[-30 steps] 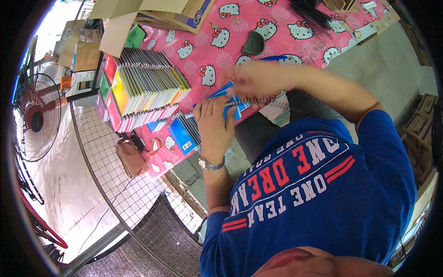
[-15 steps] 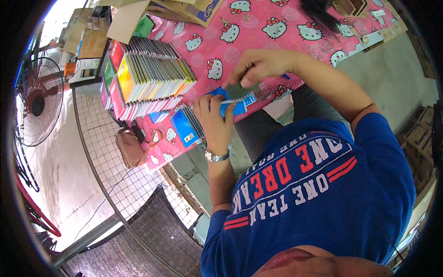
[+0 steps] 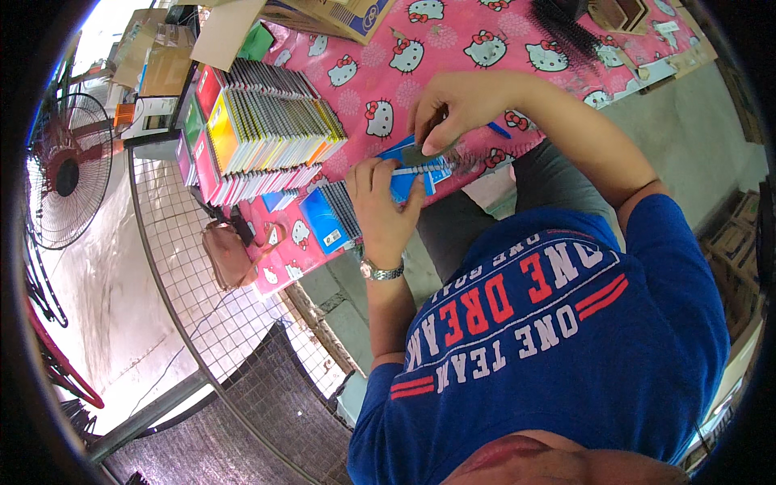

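A blue notebook (image 3: 402,190) with a pale spiral-edged strip along it lies at the table's near edge. My left hand (image 3: 378,198) has its fingers curled over the notebook's left end, gripping it. My right hand (image 3: 453,113) is closed in a pinch on a dark grey flat piece (image 3: 413,156) just above the spiral edge; its kind is not clear. Dark wire coils (image 3: 469,158) lie right of the notebook, below my right hand. More blue spiral notebooks (image 3: 323,220) lie left of my left hand.
Tall stacks of coloured spiral notebooks (image 3: 263,121) stand at the left of the pink patterned tablecloth (image 3: 440,56). A cardboard box (image 3: 331,18) and a heap of black coils (image 3: 558,36) sit at the back. A brown bag (image 3: 229,255) hangs by the wire mesh. A blue pen-like item (image 3: 499,129) lies at right.
My right hand has shifted slightly up and turned, and the dark grey piece shows less. My left thumb has moved right, along the notebook. The spiral strip is more exposed.
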Demonstrator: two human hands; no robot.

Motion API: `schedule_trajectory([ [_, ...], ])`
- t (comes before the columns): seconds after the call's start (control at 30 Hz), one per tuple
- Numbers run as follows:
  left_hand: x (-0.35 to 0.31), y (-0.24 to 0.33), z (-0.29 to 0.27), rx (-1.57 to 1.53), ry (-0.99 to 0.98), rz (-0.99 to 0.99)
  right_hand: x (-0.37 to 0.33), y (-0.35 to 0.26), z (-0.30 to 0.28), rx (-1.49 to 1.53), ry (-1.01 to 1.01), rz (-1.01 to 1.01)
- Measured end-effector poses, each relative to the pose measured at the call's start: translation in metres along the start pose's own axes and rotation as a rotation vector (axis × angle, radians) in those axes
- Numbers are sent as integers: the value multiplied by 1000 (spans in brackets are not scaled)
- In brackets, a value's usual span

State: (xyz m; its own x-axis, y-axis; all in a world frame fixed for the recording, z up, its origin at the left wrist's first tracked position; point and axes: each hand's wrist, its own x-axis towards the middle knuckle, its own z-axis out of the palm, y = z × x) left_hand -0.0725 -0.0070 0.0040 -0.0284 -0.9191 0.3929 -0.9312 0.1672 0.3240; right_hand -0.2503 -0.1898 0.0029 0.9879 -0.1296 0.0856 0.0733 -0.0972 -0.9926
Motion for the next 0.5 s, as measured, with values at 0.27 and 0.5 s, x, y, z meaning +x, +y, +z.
schedule_trajectory([
  [0.27,-7,-19,-9,-86,92,-101,13,-7,-5,-295,54,115],
  [0.5,-9,-23,-9,-208,41,-261,25,-11,-7,-453,-13,210],
])
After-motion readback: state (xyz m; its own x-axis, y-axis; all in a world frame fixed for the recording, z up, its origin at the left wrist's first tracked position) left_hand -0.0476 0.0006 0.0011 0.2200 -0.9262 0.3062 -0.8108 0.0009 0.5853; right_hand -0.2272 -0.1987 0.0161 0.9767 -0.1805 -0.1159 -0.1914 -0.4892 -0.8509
